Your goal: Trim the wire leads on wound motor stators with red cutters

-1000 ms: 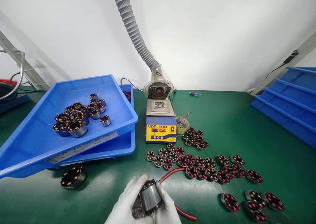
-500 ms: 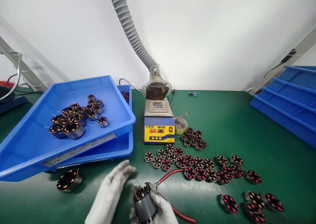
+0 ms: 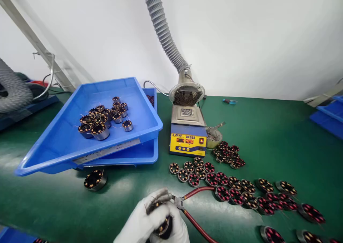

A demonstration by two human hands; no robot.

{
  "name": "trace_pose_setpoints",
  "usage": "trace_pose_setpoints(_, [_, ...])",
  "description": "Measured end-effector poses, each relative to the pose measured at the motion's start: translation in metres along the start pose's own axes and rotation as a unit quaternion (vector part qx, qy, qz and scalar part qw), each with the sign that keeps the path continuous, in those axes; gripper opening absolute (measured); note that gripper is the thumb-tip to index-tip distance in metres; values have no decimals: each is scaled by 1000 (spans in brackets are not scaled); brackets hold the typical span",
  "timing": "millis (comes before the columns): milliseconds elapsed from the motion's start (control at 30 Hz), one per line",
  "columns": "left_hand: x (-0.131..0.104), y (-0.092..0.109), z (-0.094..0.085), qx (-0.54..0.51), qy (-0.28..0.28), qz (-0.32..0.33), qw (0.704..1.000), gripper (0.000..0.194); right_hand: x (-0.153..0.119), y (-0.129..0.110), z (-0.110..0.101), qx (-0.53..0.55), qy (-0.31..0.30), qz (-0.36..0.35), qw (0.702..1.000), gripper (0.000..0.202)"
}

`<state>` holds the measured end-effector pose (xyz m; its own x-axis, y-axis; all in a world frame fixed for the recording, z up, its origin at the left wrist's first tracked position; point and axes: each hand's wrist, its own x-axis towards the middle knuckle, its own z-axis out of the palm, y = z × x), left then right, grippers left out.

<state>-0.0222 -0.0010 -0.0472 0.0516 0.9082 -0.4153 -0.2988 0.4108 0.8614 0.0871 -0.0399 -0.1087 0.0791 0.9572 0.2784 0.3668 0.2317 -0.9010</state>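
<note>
Far left of the fingers, a blue tray (image 3: 66, 143) tilts on a second tray and carries a heap of wound stators (image 3: 100, 119). One loose stator (image 3: 95, 179) lies on the green mat (image 3: 281, 143) just in front of the tray, up and left of the hands.

At the bottom edge both gloved hands meet. The left hand (image 3: 140, 221) has its fingers (image 3: 158, 200) curled tight over the top of a dark stator (image 3: 162, 227), which sits pressed between the two palms. The right hand (image 3: 178, 227) is mostly hidden behind it; its fingers appear closed on the stator's far side, though I cannot tell exactly how. Touching the fingertips on their right, red-handled pliers (image 3: 195, 207) lie with the nose toward the stator and the handles spreading away.

Beyond the fingers stands a yellow solder pot (image 3: 187, 139) beneath a grey hose (image 3: 166, 32). Right of the fingers, rows of small stators (image 3: 233, 186) spread across the mat.
</note>
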Motion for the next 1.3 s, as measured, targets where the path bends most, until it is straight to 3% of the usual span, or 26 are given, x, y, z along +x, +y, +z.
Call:
trace_pose_setpoints(67, [1, -4, 9, -18, 43, -22, 999, 55, 1, -2, 6, -63, 13, -38, 997, 28])
trace_pose_setpoints(133, [3, -4, 10, -100, 88, -26, 991, 53, 1, -3, 9, -117, 31, -69, 990, 30])
trace_pose_setpoints(267, [4, 8, -6, -230, 171, 43, 957, 47, 0, -3, 6, -179, 26, -95, 979, 36])
trace_pose_setpoints(333, [0, 14, -15, -175, 154, 55, 971, 47, -2, -2, 3, -185, 19, -97, 978, 35])
trace_pose_setpoints(400, [-4, 18, -20, -57, 115, 15, 992, 46, -3, -1, 1, -172, 12, -99, 980, 33])
trace_pose_setpoints(500, [-9, 18, -17, 49, 119, -29, 991, 36, -6, 0, 0, -148, 1, -85, 985, 33])
trace_pose_setpoints(767, [-1, 20, -1, 100, 105, -19, 989, 11, -9, 3, 2, -117, -4, -40, 992, 60])
trace_pose_setpoints(833, [1, 18, -6, 109, 113, -12, 987, 13, -8, 5, 1, -122, -9, -50, 991, 60])
trace_pose_setpoints(1000, [-3, 9, -25, 42, 217, 47, 974, 39, -5, 7, 1, -128, -14, -91, 988, 51])
trace_pose_setpoints(1100, [-8, 9, -29, 133, 133, 49, 981, 39, -6, 9, 2, -128, -7, -86, 988, 55])
trace_pose_setpoints(1200, [-10, 15, -26, 262, 26, 64, 963, 29, -9, 10, 3, -124, 0, -73, 990, 63])
trace_pose_setpoints(1300, [-7, 26, -23, 290, -41, 86, 952, 26, -10, 11, 2, -120, -9, -64, 991, 67])
